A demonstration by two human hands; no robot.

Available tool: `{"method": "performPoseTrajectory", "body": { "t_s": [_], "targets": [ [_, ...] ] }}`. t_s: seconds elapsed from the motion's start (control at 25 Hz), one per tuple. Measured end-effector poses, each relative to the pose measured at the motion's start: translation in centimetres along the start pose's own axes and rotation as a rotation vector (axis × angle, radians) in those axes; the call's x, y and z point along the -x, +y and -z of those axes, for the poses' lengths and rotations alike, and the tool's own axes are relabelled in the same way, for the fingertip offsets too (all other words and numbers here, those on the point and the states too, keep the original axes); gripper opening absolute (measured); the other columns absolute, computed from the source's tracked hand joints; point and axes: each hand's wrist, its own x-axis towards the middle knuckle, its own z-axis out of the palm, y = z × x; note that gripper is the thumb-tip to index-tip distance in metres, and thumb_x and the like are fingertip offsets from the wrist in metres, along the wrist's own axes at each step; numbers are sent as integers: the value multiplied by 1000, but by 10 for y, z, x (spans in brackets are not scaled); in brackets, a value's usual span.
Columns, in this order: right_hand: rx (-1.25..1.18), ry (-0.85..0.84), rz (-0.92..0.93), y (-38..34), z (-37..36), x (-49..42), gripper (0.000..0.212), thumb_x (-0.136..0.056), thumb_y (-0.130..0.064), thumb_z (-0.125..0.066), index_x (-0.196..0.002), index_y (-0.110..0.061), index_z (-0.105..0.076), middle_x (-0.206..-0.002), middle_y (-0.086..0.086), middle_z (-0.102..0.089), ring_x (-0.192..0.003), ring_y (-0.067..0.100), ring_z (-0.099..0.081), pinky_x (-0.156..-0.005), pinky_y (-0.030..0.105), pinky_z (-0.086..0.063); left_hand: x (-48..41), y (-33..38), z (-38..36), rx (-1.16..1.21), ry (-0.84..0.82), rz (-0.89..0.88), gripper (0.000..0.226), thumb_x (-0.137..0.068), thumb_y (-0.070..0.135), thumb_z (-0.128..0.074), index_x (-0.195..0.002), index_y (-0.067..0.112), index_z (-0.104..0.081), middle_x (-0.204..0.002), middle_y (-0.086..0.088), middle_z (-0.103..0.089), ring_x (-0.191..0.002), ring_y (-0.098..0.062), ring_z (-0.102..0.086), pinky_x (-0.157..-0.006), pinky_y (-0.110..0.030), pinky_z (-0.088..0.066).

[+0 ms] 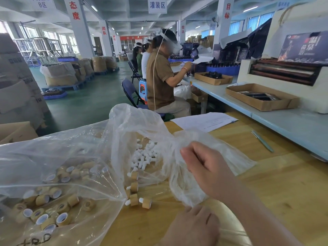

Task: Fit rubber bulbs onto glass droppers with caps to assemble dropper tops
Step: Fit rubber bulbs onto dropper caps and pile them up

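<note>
Right hand (204, 167): pinching the bulb bag (156, 137) film.
Left hand (195, 226): fingers curled on that bag's near edge.
Dropper tops (147, 202): beside the bag, on the worktop (266, 183).

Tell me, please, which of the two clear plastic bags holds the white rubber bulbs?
The middle bag, gripped by the right hand: white bulbs show through it, whereas the bag on the left holds wooden caps.

The right hand (204, 167) reaches in from the lower right, fingers curled and pinching the plastic bag (181, 185). The left hand (195, 226) sits just below, back upward, fingers curled on the bag's lower edge.
</note>
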Motion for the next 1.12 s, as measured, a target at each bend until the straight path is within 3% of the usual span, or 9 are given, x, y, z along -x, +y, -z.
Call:
{"method": "performPoseTrajectory", "body": {
  "t_s": [0.08,0.16,0.28,0.4,0.56,0.68,0.8,1.0,1.12],
  "targets": [
    [344,-171,-130,17,26,27,38,-80,-66,-46,-76,-28,-51,-56,-12,-46,-47,5,-38,-47,16,-32,3,-9,1,97,-27,28,12,-65,32,-61,-56,24,-63,-58,10,-57,-51,-7,-55,-43,-18,-41],
    [658,-398,-279,28,43,46,35,-71,-75,-47,-76,-41,-56,-62,-21,-51,-53,3,-44,-53,18,-34,2,-24,12,82,-17,95,13,-69,37,-63,-65,24,-66,-65,11,-59,-56,-8,-59,-42,-16,-43],
    [650,-593,-375,32,58,52,35,-82,-67,-51,-61,-40,-58,-58,-17,-52,-54,2,-46,-55,20,-34,3,-43,23,149,60,185,27,-59,26,-87,-72,22,-63,-71,10,-58,-60,-10,-59,-45,-19,-46],
    [432,-485,-396,26,65,48,38,-79,-70,-51,-63,-38,-63,-54,-8,-46,-49,4,-40,-52,16,-31,5,-54,26,207,125,201,22,-68,17,-82,-75,18,-62,-73,7,-57,-62,-12,-58,-51,-24,-51],
    [323,-348,-387,20,60,36,45,-79,-66,-51,-69,-22,-61,-56,-12,-50,-48,2,-40,-51,13,-35,6,-61,26,217,114,207,13,-81,27,-51,-74,20,-60,-74,10,-55,-63,-9,-55,-53,-20,-48],
    [338,-336,-396,24,52,34,54,-82,-62,-48,-76,-10,-60,-59,-15,-51,-51,0,-41,-54,13,-35,6,-65,26,229,117,210,11,-71,22,-69,-74,21,-59,-74,11,-54,-66,-5,-52,-56,-14,-43],
    [320,-225,-397,28,51,33,54,-78,-65,-45,-79,-14,-62,-63,-13,-49,-55,0,-40,-57,14,-36,6,-67,25,214,140,214,11,-72,23,-68,-75,23,-58,-75,13,-53,-67,-3,-47,-58,-12,-40],
    [301,-185,-338,29,44,30,39,-80,-58,-48,-56,-29,-58,-52,-12,-48,-48,1,-41,-53,14,-37,6,-65,27,278,179,291,17,-83,32,-47,-81,22,-61,-77,12,-53,-68,0,-46,-52,-11,-42],
    [321,218,-367,45,59,24,41,-91,-42,-53,-56,-20,-57,-48,-7,-48,-43,3,-39,-44,14,-34,7,-67,32,404,313,437,20,-88,35,-46,-102,24,-55,-85,18,-45,-66,-1,-49,-49,-11,-44]
  ]
}}
